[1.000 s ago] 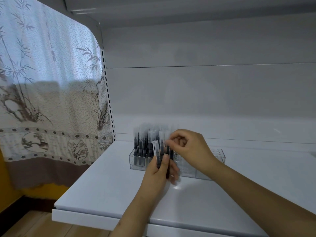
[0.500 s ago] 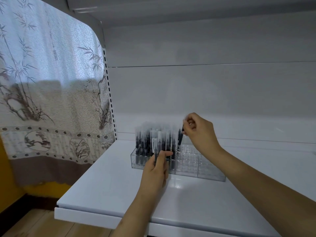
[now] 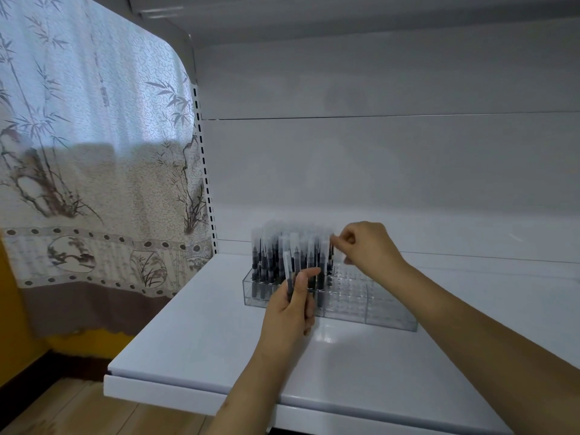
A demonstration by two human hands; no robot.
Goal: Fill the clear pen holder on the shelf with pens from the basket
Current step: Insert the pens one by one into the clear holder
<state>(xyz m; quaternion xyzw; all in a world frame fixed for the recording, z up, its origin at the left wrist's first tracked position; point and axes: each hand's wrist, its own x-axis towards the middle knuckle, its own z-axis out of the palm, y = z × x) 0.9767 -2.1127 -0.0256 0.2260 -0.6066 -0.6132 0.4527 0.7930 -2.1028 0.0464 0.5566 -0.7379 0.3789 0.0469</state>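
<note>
Since half-second ago, our right hand lowered pen into clear pen holder mid-shelf, pinching its cap. Our left hand, before holder, grips spare pens.

A clear pen holder stands on the white shelf, its left part packed with upright pens. The left hand grips one pen before the holder; the right hand pinches a pen top above it.
</note>
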